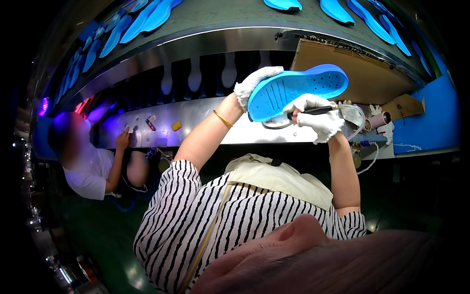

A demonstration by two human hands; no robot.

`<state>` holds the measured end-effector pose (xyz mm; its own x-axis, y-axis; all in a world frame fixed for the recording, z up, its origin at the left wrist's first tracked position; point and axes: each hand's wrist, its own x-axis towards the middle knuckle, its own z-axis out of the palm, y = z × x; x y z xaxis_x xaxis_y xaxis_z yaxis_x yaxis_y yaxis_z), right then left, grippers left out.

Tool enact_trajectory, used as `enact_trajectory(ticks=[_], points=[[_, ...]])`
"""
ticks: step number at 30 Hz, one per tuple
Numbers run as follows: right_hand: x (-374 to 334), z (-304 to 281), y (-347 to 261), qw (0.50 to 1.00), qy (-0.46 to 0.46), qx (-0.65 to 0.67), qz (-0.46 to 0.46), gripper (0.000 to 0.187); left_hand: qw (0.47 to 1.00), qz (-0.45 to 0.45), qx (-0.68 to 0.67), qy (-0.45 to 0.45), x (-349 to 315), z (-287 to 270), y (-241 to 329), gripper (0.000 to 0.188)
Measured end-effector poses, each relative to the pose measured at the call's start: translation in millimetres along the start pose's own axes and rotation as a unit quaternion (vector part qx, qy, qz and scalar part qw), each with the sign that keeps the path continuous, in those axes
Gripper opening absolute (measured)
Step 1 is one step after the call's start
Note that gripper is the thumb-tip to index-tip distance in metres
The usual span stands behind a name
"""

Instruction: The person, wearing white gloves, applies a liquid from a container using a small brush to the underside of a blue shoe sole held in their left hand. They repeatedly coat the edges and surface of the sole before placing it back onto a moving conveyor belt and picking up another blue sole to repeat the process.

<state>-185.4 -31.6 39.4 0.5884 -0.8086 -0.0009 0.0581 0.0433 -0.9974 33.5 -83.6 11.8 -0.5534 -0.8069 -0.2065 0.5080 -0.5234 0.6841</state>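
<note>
Fingers first: the gloved left hand has its fingers wrapped over the heel end of a blue insole, pinching it up in the air just above the middle of the frame. The right hand, also in a white glove, is clenched around a dark pen-like tool whose tip sits right at the lower edge of the insole. A thin cord loops off the tool toward the right.

How far along? Honestly I'd guess mid-way on this one piece: the insole is off the line and in hand, the tool touches its rim, but I can't tell how much of the edge is already worked. Plenty more wait: rows of blue insoles lie on the grey conveyor curving across the top of the frame, upper left and upper right alike.

Packaging-wise, a flat brown cardboard sheet leans just behind the insole, right of centre, with a smaller folded cardboard piece further right against a blue panel. A cardboard tube roll lies beside it. On the shiny metal shelf, left of centre, there's a small yellow block and a couple of tiny tags, too small to make out.

At middle left a co-worker in a white shirt rests a hand on that same shelf, under purple light.
</note>
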Motion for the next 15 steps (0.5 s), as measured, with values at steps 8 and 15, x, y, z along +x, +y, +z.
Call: enact_trajectory(ticks=[8, 15], points=[[-8, -10, -2, 0.994, -0.029, -0.102, 0.012, 0.008, 0.993, -0.066, 0.093, 0.037, -6, 15, 2, 0.034], [-20, -19, -9, 0.984, 0.024, -0.177, -0.007, 0.013, 0.989, -0.082, 0.125, 0.016, -7, 23, 6, 0.042]])
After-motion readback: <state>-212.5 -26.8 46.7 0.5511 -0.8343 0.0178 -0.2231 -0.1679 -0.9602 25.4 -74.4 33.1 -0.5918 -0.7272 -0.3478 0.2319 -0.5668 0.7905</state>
